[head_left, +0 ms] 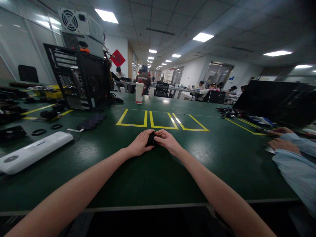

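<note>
A small black part [150, 139] is held upright between my two hands over the green tabletop [158, 177]. Its exact kind cannot be made out, as my fingers cover much of it. My left hand [140, 144] wraps round its left side, thumb low and fingers over the top. From the right, my right hand [167, 141] grips its edge with thumb and fingertips. Just beyond my hands, three yellow tape outlines [163, 127] mark the table.
An open black computer case [92, 85] with power supplies [79, 23] on top stands left. Nearer lie a white power strip [37, 152] and black rings [39, 132]. A white cup [139, 93] stands behind. At right are a co-worker's hands [283, 144], cables [228, 112] and a dark monitor [269, 98].
</note>
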`<state>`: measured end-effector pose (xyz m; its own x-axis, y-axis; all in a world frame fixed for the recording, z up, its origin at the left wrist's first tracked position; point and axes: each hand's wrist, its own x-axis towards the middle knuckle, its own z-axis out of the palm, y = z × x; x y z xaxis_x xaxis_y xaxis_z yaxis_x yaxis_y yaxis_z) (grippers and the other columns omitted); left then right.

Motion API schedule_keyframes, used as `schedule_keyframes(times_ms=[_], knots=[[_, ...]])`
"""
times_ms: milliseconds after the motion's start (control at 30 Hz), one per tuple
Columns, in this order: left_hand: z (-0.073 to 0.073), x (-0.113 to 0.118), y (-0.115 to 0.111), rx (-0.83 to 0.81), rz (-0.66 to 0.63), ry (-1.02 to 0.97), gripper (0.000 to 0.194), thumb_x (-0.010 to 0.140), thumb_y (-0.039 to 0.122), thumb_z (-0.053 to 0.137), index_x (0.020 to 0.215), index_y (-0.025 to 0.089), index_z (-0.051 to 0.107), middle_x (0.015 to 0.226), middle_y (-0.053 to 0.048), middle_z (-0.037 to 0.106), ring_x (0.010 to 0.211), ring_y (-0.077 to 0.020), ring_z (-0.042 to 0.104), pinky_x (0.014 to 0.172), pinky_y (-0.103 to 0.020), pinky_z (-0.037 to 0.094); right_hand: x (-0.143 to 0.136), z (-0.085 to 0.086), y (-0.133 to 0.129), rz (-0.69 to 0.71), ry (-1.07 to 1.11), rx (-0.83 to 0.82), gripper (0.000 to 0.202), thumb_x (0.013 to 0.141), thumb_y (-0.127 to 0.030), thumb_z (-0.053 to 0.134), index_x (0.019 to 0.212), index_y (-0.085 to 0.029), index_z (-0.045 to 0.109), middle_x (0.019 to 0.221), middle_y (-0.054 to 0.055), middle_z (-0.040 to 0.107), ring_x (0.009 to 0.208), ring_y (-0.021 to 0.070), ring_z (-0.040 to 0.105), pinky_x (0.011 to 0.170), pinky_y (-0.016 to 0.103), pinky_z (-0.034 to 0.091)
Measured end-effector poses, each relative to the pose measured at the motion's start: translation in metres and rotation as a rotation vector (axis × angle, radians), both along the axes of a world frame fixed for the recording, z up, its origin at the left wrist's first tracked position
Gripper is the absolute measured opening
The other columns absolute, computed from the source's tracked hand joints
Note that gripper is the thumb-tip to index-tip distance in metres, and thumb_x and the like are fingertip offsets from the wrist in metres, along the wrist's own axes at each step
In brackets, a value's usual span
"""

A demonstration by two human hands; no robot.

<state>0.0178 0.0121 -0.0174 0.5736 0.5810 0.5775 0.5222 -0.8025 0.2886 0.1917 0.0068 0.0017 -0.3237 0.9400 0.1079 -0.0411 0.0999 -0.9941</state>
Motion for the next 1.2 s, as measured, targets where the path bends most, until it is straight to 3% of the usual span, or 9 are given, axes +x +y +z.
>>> schedule_keyframes(times_ms=[100, 300, 533, 667, 867, 1067, 1200], knots=[[0.0002, -0.0001, -0.0005, -0.009, 0.006, -0.002, 0.064, 0.071, 0.025, 0.06, 0.123, 0.02, 0.024, 0.119, -0.011, 0.041, 0.113, -0.0252, 0.041, 0.096, -0.045, 0.034, 0.0018, 0.0, 0.0018, 0.014, -0.035, -0.047, 0.033, 0.061, -0.028, 0.068, 0.09, -0.019, 0.056, 0.094, 0.003, 0.057, 0.087, 0.0147, 0.054, 0.082, 0.034, 0.042], [-0.0005, -0.0007, 0.0, -0.009, -0.003, -0.009, 0.063, 0.071, 0.025, 0.059, 0.123, 0.02, 0.024, 0.121, -0.011, 0.04, 0.112, -0.026, 0.042, 0.095, -0.046, 0.035, 0.0079, -0.0005, 0.0009, 0.088, -0.044, 0.067, 0.041, 0.051, -0.017, 0.074, 0.087, -0.02, 0.052, 0.09, 0.001, 0.057, 0.089, 0.0149, 0.054, 0.085, 0.035, 0.041], [0.0016, -0.0003, -0.0017, -0.012, 0.001, -0.005, 0.063, 0.071, 0.025, 0.059, 0.123, 0.021, 0.024, 0.12, -0.01, 0.041, 0.112, -0.0255, 0.042, 0.096, -0.046, 0.034, 0.0023, -0.0001, -0.0023, 0.022, -0.018, 0.037, 0.029, 0.062, -0.031, 0.067, 0.086, -0.02, 0.053, 0.091, 0.002, 0.056, 0.086, 0.0141, 0.053, 0.078, 0.033, 0.044], [0.0031, -0.0005, -0.0032, -0.03, 0.005, -0.003, 0.062, 0.072, 0.025, 0.059, 0.123, 0.021, 0.024, 0.12, -0.01, 0.041, 0.113, -0.0253, 0.042, 0.096, -0.045, 0.034, 0.0027, 0.0007, 0.0004, 0.014, -0.045, -0.022, 0.035, 0.061, -0.029, 0.068, 0.093, -0.02, 0.056, 0.097, 0.004, 0.057, 0.09, 0.0157, 0.053, 0.083, 0.036, 0.042], [0.0013, -0.0002, -0.0015, -0.022, -0.004, -0.012, 0.062, 0.071, 0.025, 0.059, 0.122, 0.02, 0.025, 0.12, -0.011, 0.041, 0.111, -0.0254, 0.042, 0.095, -0.045, 0.035, 0.008, 0.001, -0.0006, 0.093, -0.058, 0.063, 0.041, 0.053, -0.018, 0.073, 0.089, -0.021, 0.053, 0.091, 0.001, 0.057, 0.089, 0.0151, 0.054, 0.085, 0.035, 0.041], [0.0017, 0.0003, -0.0019, -0.023, 0.0, -0.012, 0.063, 0.071, 0.025, 0.059, 0.123, 0.02, 0.024, 0.12, -0.011, 0.04, 0.111, -0.0255, 0.042, 0.095, -0.046, 0.035, 0.0038, -0.0019, -0.001, 0.046, -0.025, 0.023, 0.031, 0.061, -0.031, 0.068, 0.085, -0.022, 0.052, 0.087, 0.0, 0.056, 0.084, 0.014, 0.054, 0.077, 0.033, 0.044], [0.0018, -0.0003, -0.0023, -0.022, 0.003, -0.003, 0.064, 0.071, 0.025, 0.059, 0.124, 0.019, 0.024, 0.121, -0.011, 0.039, 0.112, -0.025, 0.041, 0.096, -0.044, 0.034, 0.0003, -0.0015, 0.0009, 0.013, -0.012, 0.001, 0.032, 0.061, -0.031, 0.068, 0.088, -0.021, 0.053, 0.086, 0.001, 0.057, 0.083, 0.0142, 0.055, 0.077, 0.033, 0.044]])
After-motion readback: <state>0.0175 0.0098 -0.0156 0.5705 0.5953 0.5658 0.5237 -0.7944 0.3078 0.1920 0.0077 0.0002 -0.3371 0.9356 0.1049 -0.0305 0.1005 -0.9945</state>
